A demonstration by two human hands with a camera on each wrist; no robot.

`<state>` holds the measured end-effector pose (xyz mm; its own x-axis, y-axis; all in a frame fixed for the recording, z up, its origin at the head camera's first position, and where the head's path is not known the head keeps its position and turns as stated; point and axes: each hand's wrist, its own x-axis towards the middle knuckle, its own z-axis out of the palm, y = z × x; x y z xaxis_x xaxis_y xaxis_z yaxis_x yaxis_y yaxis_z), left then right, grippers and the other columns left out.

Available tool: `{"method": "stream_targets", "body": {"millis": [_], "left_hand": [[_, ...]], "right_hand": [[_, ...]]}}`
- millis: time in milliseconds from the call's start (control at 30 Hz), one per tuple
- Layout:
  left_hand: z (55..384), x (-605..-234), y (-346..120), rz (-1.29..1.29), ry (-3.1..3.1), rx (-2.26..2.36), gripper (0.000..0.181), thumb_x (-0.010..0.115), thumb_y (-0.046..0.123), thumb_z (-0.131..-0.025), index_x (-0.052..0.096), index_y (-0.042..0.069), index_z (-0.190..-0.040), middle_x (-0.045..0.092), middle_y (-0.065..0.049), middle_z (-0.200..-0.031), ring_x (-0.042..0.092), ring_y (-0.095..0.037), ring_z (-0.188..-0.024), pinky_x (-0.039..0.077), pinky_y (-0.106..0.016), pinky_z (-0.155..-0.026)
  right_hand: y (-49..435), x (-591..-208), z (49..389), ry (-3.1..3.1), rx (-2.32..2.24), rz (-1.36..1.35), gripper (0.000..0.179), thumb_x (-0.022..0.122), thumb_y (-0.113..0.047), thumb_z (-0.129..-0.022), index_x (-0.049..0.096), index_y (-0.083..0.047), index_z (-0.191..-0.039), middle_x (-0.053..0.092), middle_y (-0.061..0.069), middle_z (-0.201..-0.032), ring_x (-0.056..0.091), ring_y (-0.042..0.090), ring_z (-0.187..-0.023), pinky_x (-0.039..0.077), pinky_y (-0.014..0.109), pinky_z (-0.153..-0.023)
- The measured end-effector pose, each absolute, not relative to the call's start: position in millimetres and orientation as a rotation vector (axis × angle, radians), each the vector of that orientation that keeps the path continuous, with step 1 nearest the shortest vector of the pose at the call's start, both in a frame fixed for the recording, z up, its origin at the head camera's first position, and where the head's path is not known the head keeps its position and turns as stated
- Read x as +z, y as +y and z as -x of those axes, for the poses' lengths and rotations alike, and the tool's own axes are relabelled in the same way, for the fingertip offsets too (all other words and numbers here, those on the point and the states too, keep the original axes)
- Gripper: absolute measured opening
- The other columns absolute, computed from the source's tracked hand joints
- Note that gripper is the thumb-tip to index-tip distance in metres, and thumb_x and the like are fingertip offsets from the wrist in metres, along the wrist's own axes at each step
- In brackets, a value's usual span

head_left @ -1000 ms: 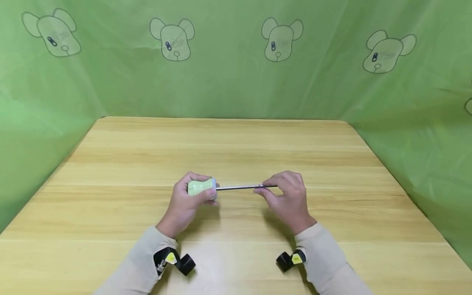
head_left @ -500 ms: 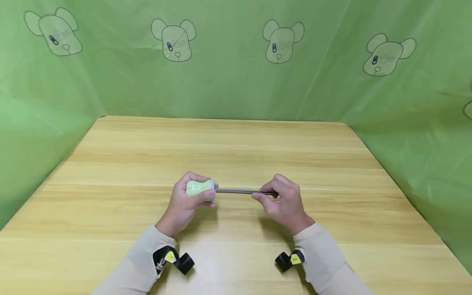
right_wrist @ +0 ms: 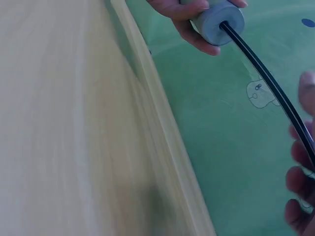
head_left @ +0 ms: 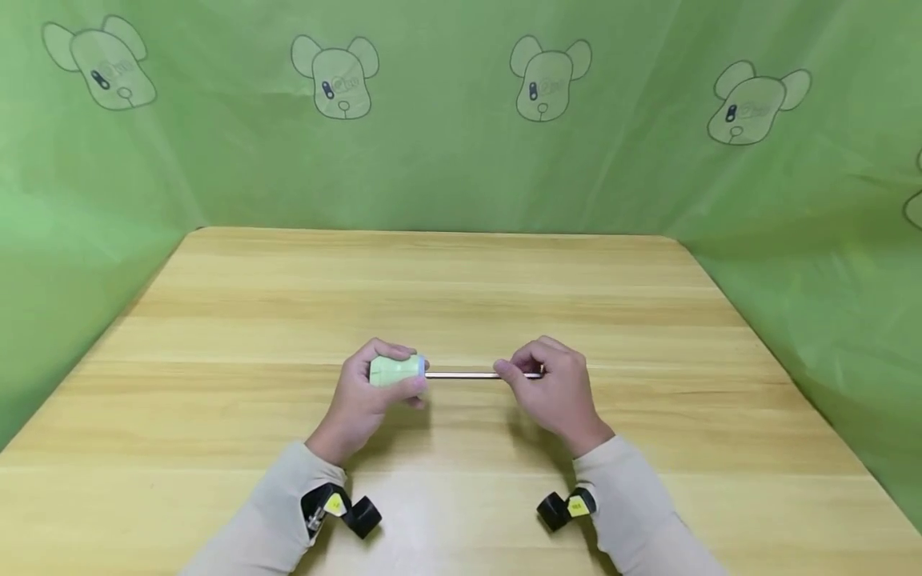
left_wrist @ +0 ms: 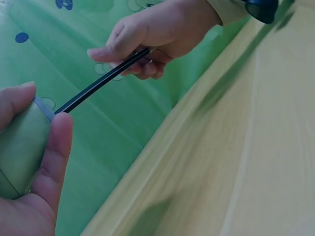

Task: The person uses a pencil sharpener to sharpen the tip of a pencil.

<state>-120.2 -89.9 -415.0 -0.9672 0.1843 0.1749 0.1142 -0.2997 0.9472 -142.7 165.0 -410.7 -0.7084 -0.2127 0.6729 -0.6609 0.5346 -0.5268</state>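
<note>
A screwdriver with a green handle (head_left: 392,370), a grey-blue collar (right_wrist: 222,22) and a thin straight shaft (head_left: 461,375) is held level above the wooden table. My left hand (head_left: 353,404) grips the handle, its thumb reaching along to the collar in the left wrist view. At the other end, my right hand (head_left: 562,392) holds the shaft near its tip with curled fingers (right_wrist: 301,182). The right thumb (left_wrist: 106,53) points toward the handle. Shaft and right fingers overlap, so the tip's shape cannot be made out.
The light wooden table (head_left: 446,280) spreads out beneath both hands. Green curtains (head_left: 439,176) printed with bear heads stand behind it and at both sides. Black wrist cameras (head_left: 363,517) sit on both sleeves.
My right fingers have shifted on the shaft: they pinched it from the side earlier, and are now more curled with the thumb across it. The left hand stays nearly still on the handle.
</note>
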Motion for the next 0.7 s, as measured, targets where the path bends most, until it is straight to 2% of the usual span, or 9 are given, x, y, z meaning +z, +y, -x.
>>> {"method": "stream_targets", "body": {"millis": [67, 167, 233, 367, 467, 600, 700], "left_hand": [[119.8, -414.9, -90.7, -0.376, 1.825, 2.479, 0.034, 0.068, -0.012, -0.079, 0.047, -0.01, -0.106, 0.056, -0.027, -0.112, 0.064, -0.027, -0.084, 0.06, -0.04, -0.067], [120.3, -414.8, -92.4, -0.37, 1.827, 2.479, 0.035, 0.068, -0.011, -0.08, 0.048, -0.011, -0.109, 0.057, -0.029, -0.109, 0.064, -0.026, -0.082, 0.06, -0.039, -0.068], [120.7, -414.4, -93.2, -0.371, 1.824, 2.479, 0.036, 0.068, -0.01, -0.08, 0.047, -0.012, -0.11, 0.058, -0.029, -0.108, 0.064, -0.025, -0.081, 0.06, -0.039, -0.067], [121.9, -414.5, -93.7, -0.377, 1.812, 2.49, 0.036, 0.068, -0.011, -0.081, 0.048, -0.011, -0.11, 0.059, -0.029, -0.106, 0.065, -0.027, -0.082, 0.06, -0.04, -0.067], [121.9, -414.4, -93.0, -0.38, 1.807, 2.494, 0.035, 0.069, -0.011, -0.08, 0.048, -0.01, -0.108, 0.06, -0.027, -0.105, 0.065, -0.03, -0.085, 0.06, -0.04, -0.067], [120.5, -414.0, -91.4, -0.379, 1.78, 2.504, 0.033, 0.069, -0.011, -0.079, 0.05, -0.008, -0.106, 0.061, -0.024, -0.105, 0.065, -0.031, -0.087, 0.06, -0.04, -0.067], [119.8, -413.3, -91.5, -0.38, 1.771, 2.503, 0.033, 0.069, -0.011, -0.08, 0.049, -0.008, -0.106, 0.061, -0.025, -0.105, 0.065, -0.035, -0.087, 0.06, -0.041, -0.067]], "right_hand": [[165.8, -412.7, 143.6, -2.132, 1.075, -0.778, 0.015, 0.076, -0.006, -0.076, 0.063, -0.008, -0.068, 0.059, -0.002, -0.068, 0.054, 0.013, -0.06, 0.048, 0.022, -0.054], [166.8, -413.3, 145.0, -2.04, 1.126, -0.9, 0.011, 0.064, 0.006, -0.072, 0.061, -0.005, -0.071, 0.06, 0.002, -0.071, 0.056, 0.016, -0.063, 0.052, 0.02, -0.058], [166.5, -411.8, 145.2, -2.005, 1.146, -0.965, 0.016, 0.053, 0.01, -0.066, 0.06, -0.002, -0.072, 0.06, 0.005, -0.072, 0.055, 0.018, -0.062, 0.05, 0.018, -0.058], [162.5, -406.4, 142.1, -1.962, 1.134, -1.001, 0.024, 0.041, 0.01, -0.056, 0.058, 0.004, -0.072, 0.058, 0.012, -0.07, 0.053, 0.024, -0.06, 0.048, 0.022, -0.054], [159.2, -407.7, 141.9, -1.958, 1.092, -0.932, 0.026, 0.039, 0.012, -0.057, 0.059, 0.002, -0.069, 0.056, 0.01, -0.068, 0.052, 0.018, -0.058, 0.046, 0.021, -0.05], [156.1, -415.6, 146.0, -1.93, 1.046, -0.768, 0.026, 0.037, 0.01, -0.059, 0.059, -0.005, -0.061, 0.051, 0.002, -0.058, 0.044, 0.01, -0.05, 0.036, 0.017, -0.042], [155.6, -416.9, 147.6, -1.908, 1.046, -0.736, 0.024, 0.039, 0.006, -0.06, 0.059, -0.007, -0.058, 0.048, 0.001, -0.055, 0.04, 0.01, -0.047, 0.031, 0.018, -0.04]]}}
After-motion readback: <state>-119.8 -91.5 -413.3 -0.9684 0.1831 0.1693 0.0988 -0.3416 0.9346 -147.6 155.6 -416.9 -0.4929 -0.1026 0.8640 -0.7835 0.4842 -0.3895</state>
